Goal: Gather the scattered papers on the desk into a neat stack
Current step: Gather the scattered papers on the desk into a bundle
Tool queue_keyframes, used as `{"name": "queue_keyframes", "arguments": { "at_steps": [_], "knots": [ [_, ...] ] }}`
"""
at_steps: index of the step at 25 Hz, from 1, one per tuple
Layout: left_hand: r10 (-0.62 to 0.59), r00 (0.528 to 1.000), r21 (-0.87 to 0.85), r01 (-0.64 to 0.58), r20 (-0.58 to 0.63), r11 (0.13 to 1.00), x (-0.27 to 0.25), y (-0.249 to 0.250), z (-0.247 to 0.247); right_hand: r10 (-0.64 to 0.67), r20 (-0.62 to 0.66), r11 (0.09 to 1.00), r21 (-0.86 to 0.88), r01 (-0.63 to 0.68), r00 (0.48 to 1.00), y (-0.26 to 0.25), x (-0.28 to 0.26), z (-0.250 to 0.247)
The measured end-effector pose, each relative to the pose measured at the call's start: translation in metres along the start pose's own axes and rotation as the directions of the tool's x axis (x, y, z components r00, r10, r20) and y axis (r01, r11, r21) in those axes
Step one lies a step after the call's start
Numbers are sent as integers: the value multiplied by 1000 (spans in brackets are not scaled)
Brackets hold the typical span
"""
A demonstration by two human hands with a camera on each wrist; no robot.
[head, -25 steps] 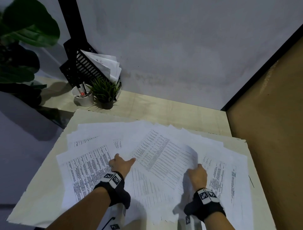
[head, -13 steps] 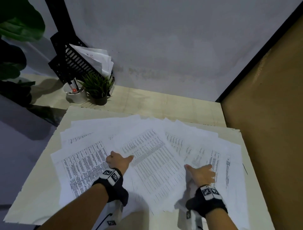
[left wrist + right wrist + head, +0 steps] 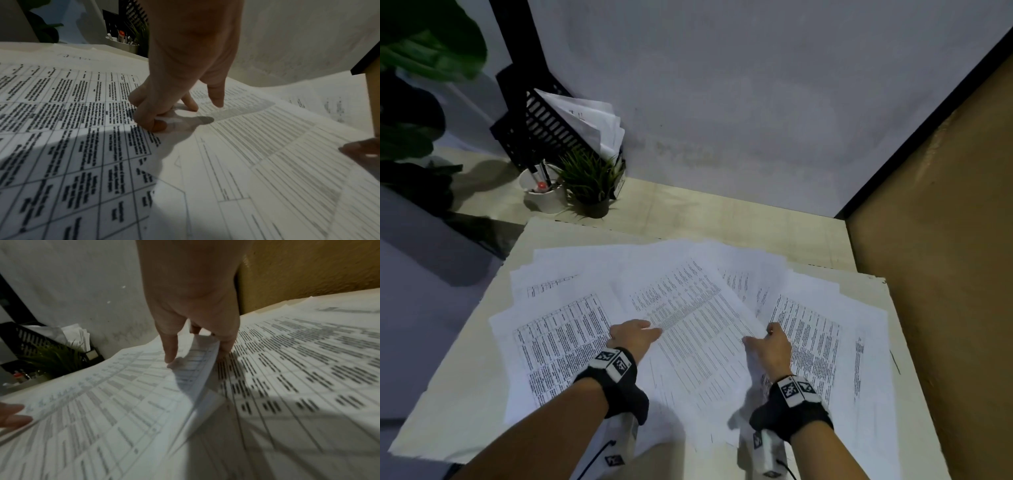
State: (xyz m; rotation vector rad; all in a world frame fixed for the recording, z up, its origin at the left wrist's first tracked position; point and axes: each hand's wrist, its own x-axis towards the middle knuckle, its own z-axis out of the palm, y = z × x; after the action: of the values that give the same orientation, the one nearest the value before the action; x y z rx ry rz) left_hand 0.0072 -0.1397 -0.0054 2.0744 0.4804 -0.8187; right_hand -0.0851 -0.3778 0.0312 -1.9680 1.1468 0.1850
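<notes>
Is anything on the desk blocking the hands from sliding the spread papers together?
Nothing visible. Both the left hand and right hand already touch the papers; the pen cup and small plant stand behind them.

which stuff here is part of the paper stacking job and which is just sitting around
Part of the job:
scattered papers
left hand, pinching a sheet edge
right hand, pinching the lifted edge of the middle sheets
desk

Just sitting around:
black file tray with its own papers
pen cup
small potted plant
</notes>
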Motion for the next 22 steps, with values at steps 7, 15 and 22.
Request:
{"name": "queue_keyframes", "arguments": {
  "at_steps": [7, 15, 22],
  "knots": [
    [9, 998, 10, -10, 57, 1000, -7, 7, -2, 13, 236, 994, -105, 12, 972, -22, 11, -13],
    [71, 995, -86, -65, 68, 994, -7, -3, -7, 28, 309, 1000, -17, -24, 951, -46, 26, -7],
    [151, 983, -249, -121, 102, 961, -22, -6, -29, -136, 280, 964, 258, 62, 950, -14, 3, -34]
  ]
}}
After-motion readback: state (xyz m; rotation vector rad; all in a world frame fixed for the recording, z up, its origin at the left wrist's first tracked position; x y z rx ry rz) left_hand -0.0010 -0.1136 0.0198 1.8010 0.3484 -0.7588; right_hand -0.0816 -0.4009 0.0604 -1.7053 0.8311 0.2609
